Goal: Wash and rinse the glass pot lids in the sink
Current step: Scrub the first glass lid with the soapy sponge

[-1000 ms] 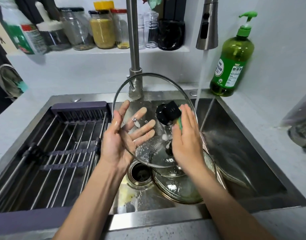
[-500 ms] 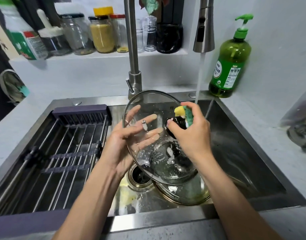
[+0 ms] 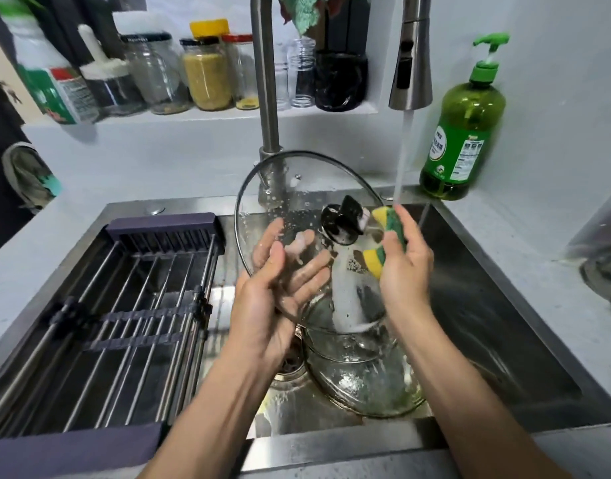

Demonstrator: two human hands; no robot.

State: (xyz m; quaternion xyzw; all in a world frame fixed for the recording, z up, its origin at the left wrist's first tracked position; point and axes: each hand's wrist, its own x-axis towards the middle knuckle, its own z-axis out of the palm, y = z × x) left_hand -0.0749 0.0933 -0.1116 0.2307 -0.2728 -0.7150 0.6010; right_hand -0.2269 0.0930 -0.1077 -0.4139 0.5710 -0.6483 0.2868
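A glass pot lid [image 3: 297, 188] with a steel rim and a black knob [image 3: 344, 221] stands tilted on edge above the sink [image 3: 504, 305]. My left hand [image 3: 273, 288] supports it from behind, its fingers spread flat against the wet glass. My right hand [image 3: 402, 267] grips a yellow-and-green sponge [image 3: 383, 236] folded against the lid beside the knob. White foam runs down the glass. A second glass lid [image 3: 363, 382] lies flat in the sink bottom under the held one.
Water runs from the pull-down faucet head [image 3: 411, 63] into the sink's right side. A roll-up drying rack [image 3: 124, 305] covers the sink's left half. The drain [image 3: 290, 366] sits below my left wrist. A green soap bottle [image 3: 465, 133] stands at back right, jars on the shelf behind.
The lid has tilted and shifted, its knob now pointing up-right. My right hand brought the sponge up beside the knob, and foam now streaks the glass.
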